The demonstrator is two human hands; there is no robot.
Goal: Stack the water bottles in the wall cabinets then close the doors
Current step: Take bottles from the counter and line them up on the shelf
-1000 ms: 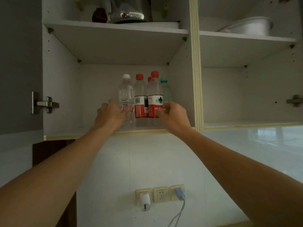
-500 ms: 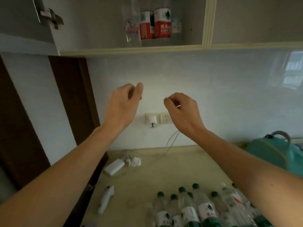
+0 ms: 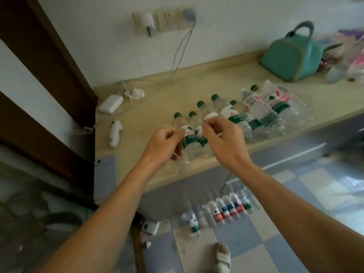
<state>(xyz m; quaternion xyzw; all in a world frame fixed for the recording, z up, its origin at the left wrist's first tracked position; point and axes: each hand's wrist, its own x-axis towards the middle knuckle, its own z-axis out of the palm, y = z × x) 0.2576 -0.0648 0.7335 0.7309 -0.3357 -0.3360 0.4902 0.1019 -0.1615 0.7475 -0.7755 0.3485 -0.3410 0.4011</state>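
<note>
Both hands hang over the counter [image 3: 157, 89], above the near end of a row of bottles [image 3: 232, 119] lying side by side, caps pointing to the wall. Left hand [image 3: 163, 142]: fingers loosely curled, holding nothing, just above the leftmost green-label bottle [image 3: 189, 142]. Right hand [image 3: 222, 138]: fingers curled too, thumb and forefinger near each other, nothing in them that I can make out, over the next bottles in the row. Can't tell if either hand touches a bottle. More bottles on floor [image 3: 226, 209] below the counter edge, red and green labels. Teal bag [image 3: 291, 54] at the counter's far right. White charger [image 3: 111, 103] and a small white gadget [image 3: 115, 133] at the left end. Wall sockets [image 3: 165, 20] above, cable [image 3: 181, 52] running down. A sandalled foot [image 3: 222, 257] at the bottom.
</note>
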